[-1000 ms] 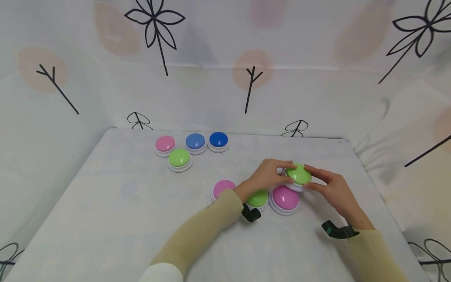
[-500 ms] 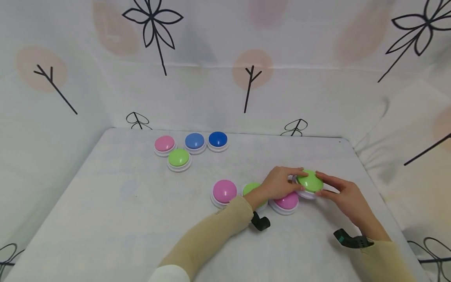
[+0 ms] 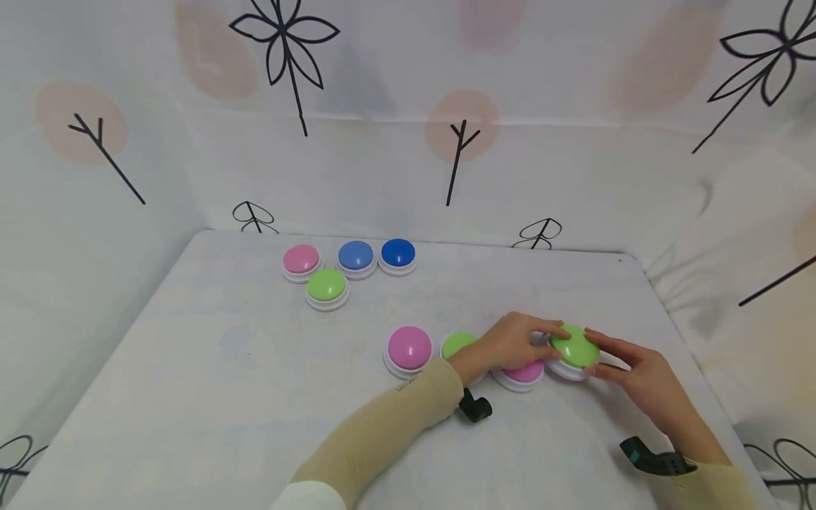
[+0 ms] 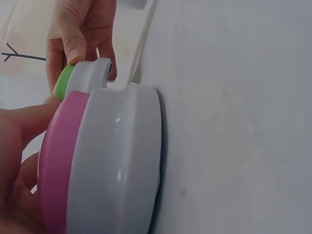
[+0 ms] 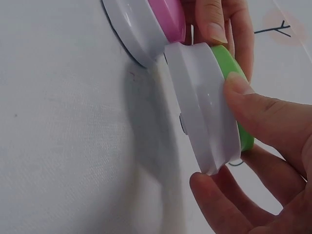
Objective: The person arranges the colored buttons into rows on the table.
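Both hands hold a green push button [image 3: 575,347] with a white base, at the right of the table. My left hand [image 3: 510,343] holds its left edge, reaching over a pink push button [image 3: 524,372]. On the opposite edge, my right hand [image 3: 650,379] grips it with the thumb on the green dome and fingers around the white base [image 5: 202,107]. The right wrist view has the held button raised off the table, its underside tilted, close beside the pink one. Part of that pink button is hidden under my left hand.
Left of the hands stand another green push button [image 3: 457,343], partly covered by my left wrist, and a larger-looking pink one [image 3: 410,348]. Farther back are a pink [image 3: 302,259], a green [image 3: 326,285], a light blue [image 3: 355,255] and a dark blue button [image 3: 398,253]. Patterned cloth [image 3: 382,170] walls the table.
Both hands have carried the green push button right and nearer to me, from behind the right pink button to its right side. The other buttons have stayed put.
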Tool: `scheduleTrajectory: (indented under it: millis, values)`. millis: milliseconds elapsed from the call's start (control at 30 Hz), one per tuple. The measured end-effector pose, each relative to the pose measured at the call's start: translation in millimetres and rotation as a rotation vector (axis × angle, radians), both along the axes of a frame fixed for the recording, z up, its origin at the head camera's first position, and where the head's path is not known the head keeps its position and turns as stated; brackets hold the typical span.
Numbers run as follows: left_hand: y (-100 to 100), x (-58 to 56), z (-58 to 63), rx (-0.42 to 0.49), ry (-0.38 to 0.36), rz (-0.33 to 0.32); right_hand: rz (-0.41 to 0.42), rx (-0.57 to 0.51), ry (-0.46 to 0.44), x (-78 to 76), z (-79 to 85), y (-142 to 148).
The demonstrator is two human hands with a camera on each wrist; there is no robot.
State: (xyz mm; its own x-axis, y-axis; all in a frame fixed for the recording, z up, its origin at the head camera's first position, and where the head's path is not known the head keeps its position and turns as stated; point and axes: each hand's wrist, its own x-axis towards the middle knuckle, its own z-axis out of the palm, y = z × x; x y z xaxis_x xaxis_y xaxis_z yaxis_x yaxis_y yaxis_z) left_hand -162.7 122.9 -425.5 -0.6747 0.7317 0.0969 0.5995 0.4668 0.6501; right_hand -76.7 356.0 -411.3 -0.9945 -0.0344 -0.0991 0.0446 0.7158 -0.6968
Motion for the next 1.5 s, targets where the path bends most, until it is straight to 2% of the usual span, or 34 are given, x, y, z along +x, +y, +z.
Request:
scheduleTrajectory:
  millis: [167,400,600,833,1000,1100,1300,1500]
  values:
    - [3.9,3.0,-1.7,0.012,-0.011,-0.023,-0.033,0.031,0.018,6.8,-2.9,1.5]
    - [10.9,6.2,-1.3,-0.07,-0.042,-0.043,-0.062,0.032,0.016,15.1,-7.8,3.3]
    - [11.5,4.0,-3.3,-0.097,-0.016,-0.054,-0.062,0.034,-0.015,16.0,-11.7,1.6]
    - [10.7,2.3,-2.4,-0.136,0.006,-0.073,-0.063,-0.052,-0.03,16.5,-15.8,0.8]
    - [11.0,1.7,-3.1,-0.184,-0.017,-0.08,-0.063,-0.074,-0.018,17.1,-18.2,2.8]
    - [11.3,1.0,-3.3,-0.198,-0.026,-0.081,-0.055,-0.09,0.012,17.2,-20.2,4.8]
    - [9.3,1.2,-1.4,-0.199,-0.019,-0.065,0.022,-0.14,0.082,15.5,-22.4,7.0]
    - [7.0,0.4,-2.4,-0.187,-0.024,-0.06,0.029,-0.142,0.044,13.5,-23.5,3.9]
